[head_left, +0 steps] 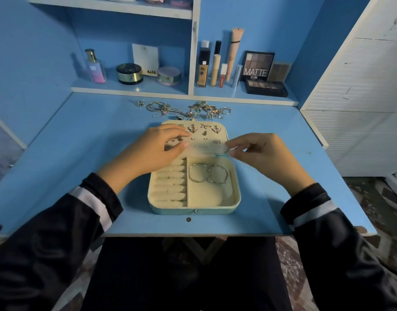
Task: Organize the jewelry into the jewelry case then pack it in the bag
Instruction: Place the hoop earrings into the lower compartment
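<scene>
Studs (204,131) and two hoops (207,173) are stowed in the open case (194,212); a pile (186,110) is left behind it. A piece (226,150), perhaps an earring, is pinched by the right hand (258,151); the left hand (157,149) is laid on the case lid, fingers loose.

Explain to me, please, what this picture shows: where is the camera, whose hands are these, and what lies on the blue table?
There is no machine here: a person works with bare hands, and the one camera sits on the person's head, looking forward and down. That is why you see both dark sleeves from above. On the blue desk lies an open jewelry case. Two hoop earrings lie in its large compartment, and small earrings are pinned in its lid. Behind the case is a loose pile of jewelry, and cosmetics stand on the shelf. The left hand rests over the lid; whether it holds anything I cannot tell. The right hand pinches a small piece, too small to name.
</scene>
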A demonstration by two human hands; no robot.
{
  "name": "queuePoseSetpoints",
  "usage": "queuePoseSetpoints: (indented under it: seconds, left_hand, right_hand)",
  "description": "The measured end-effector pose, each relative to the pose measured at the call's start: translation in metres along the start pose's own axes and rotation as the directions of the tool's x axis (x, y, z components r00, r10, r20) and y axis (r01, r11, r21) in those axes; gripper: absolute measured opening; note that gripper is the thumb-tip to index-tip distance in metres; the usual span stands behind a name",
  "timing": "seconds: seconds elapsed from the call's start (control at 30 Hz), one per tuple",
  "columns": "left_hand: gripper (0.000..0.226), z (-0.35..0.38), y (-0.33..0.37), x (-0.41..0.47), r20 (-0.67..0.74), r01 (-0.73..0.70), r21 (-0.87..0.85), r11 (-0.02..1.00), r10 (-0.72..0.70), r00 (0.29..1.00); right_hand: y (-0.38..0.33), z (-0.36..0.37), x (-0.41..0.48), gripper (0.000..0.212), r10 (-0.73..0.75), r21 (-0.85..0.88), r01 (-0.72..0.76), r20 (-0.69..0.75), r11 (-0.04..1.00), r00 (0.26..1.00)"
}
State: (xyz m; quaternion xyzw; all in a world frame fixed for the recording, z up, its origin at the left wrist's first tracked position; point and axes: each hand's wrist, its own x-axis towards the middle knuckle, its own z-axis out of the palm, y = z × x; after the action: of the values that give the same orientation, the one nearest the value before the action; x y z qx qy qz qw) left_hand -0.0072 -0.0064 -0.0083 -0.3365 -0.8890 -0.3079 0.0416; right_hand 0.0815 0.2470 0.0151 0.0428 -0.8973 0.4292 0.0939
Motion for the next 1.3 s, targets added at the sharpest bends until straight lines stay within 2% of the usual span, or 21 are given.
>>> queuePoseSetpoints:
  seconds: [0.13,0.23,0.47,0.67,0.83,1.3]
  left_hand:
    - [0.030,-0.003,-0.007,0.025,-0.044,-0.001,0.031,1.000,0.002,0.999]
    - [0.029,-0.004,-0.018,0.047,-0.069,0.008,0.056,0.998,-0.004,0.998]
    - [0.025,-0.002,-0.039,0.100,-0.087,0.061,0.067,0.996,-0.056,0.995]
    - [0.024,0.003,-0.066,0.126,-0.043,0.079,0.067,0.995,-0.076,0.996]
    - [0.021,0.012,-0.080,0.127,-0.025,0.054,0.000,0.999,-0.054,0.998]
    - [0.017,0.003,-0.084,0.143,-0.065,0.053,-0.023,0.998,-0.054,0.996]
  right_hand:
    - [0.020,-0.009,0.028,0.013,0.103,0.156,-0.090,-0.080,0.984,0.991]
    - [0.036,-0.010,0.052,0.012,0.165,0.185,-0.138,-0.136,0.973,0.977]
    - [0.068,0.004,0.112,0.016,0.167,0.007,-0.169,-0.219,0.986,0.961]
    - [0.082,0.015,0.145,0.015,0.080,-0.106,-0.108,-0.235,0.989,0.969]
    - [0.090,0.021,0.155,0.011,0.010,-0.178,-0.056,-0.250,0.982,0.968]
    - [0.090,0.017,0.161,0.012,0.097,-0.092,-0.124,-0.256,0.988,0.962]
